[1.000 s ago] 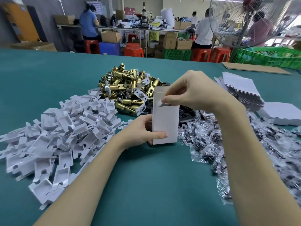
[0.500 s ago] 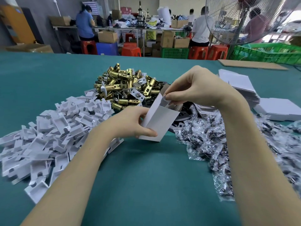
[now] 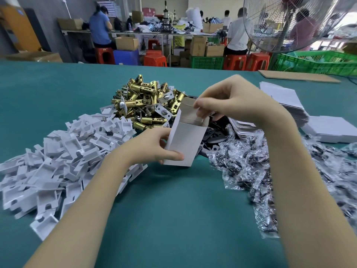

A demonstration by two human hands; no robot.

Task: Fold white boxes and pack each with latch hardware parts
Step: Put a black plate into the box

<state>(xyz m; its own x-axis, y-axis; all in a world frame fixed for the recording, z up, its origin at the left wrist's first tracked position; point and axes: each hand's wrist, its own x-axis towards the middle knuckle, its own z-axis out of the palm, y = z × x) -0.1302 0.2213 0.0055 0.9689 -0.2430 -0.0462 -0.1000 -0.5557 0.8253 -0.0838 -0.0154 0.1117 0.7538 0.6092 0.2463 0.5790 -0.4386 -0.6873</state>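
Fingers (image 3: 200, 111) of right hand (image 3: 237, 101) pinch the white box (image 3: 183, 144) top flap; left hand (image 3: 154, 147) grips its side.
Folding step, box empty; next likely needs flaps set, then a brass latch (image 3: 146, 105).

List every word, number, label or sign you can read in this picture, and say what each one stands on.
None can be read.
White box, held by the left hand and right hand: blank.
Flat white boxes: no print shows.
Blue patch on the orange cabinet: too blurred to read.
Cardboard cartons: no legible marks.
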